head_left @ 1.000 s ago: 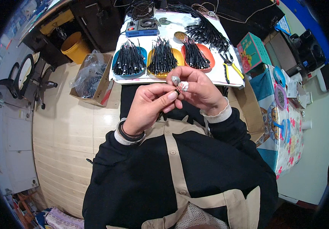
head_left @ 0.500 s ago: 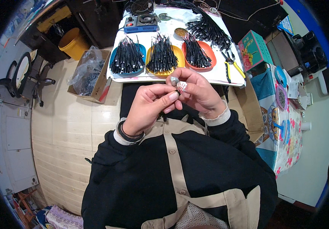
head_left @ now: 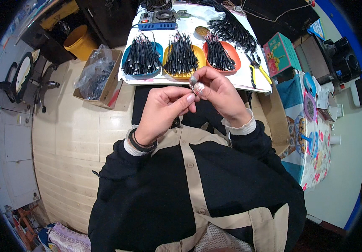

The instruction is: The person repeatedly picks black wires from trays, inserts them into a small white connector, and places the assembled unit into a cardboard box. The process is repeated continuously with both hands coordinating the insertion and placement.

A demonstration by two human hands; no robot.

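In front of my chest, my left hand (head_left: 164, 109) pinches a short black cable between thumb and forefinger. A dark bit of that cable (head_left: 177, 122) hangs below the fingers. My right hand (head_left: 223, 96) meets it, its thumb and forefinger closed around the thin wire ends. Grey and white wrapping shows at these fingertips. How the wires lie between the fingers is too small to make out. Beyond the hands stand a blue tray (head_left: 159, 51), a yellow tray (head_left: 201, 54) and an orange tray (head_left: 235, 53), each heaped with black cables with connector ends.
The white table (head_left: 126, 80) also bears yellow-handled wire strippers (head_left: 253, 74), a blue-based heater (head_left: 158, 25), a small round tin (head_left: 200, 32) and a large cable bundle (head_left: 233, 31). A cardboard box (head_left: 113, 82) stands left on the floor. Right is a flower-patterned cloth (head_left: 317, 168).
My hands stay together at the wire ends, and the right fingers have shifted slightly on them. The view has tilted a little, so the table sits slightly higher.
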